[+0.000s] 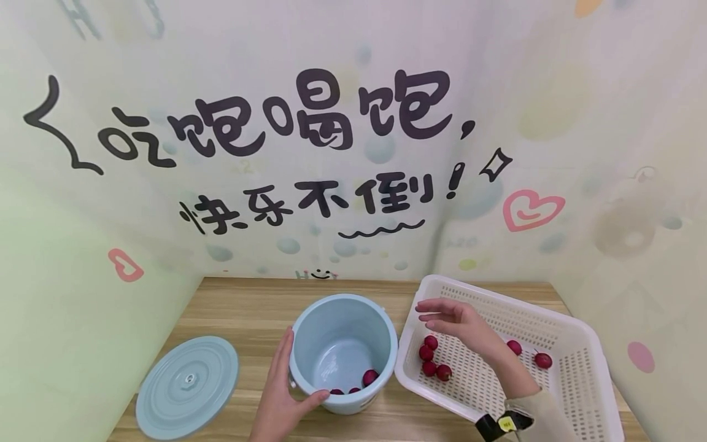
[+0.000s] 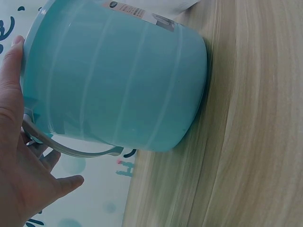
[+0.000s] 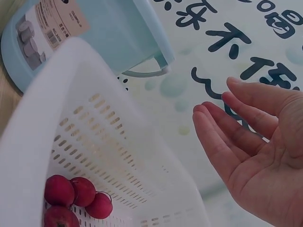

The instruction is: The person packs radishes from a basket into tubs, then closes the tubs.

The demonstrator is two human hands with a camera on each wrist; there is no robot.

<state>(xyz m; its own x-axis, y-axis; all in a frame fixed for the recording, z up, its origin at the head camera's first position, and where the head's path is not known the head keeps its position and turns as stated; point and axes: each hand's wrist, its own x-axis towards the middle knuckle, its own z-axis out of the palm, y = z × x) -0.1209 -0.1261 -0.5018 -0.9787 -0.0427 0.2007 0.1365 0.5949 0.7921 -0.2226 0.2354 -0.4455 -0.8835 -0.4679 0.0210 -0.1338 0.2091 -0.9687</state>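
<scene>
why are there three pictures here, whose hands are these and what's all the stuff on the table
One person wears three cameras. The big picture is from the head; the other two are from each wrist. The left hand holds the rim of a blue bucket with a few red fruits in it. The right hand hovers open and holds nothing, above a white basket with more red fruits. The bucket's lid lies at the left of the wooden table.

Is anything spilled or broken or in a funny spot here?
Nothing looks spilled or broken. The bucket stands upright with its lid lying flat beside it on the table. All the red fruits sit inside the basket or the bucket. The left hand holds the bucket; the right hand hovers empty.
</scene>
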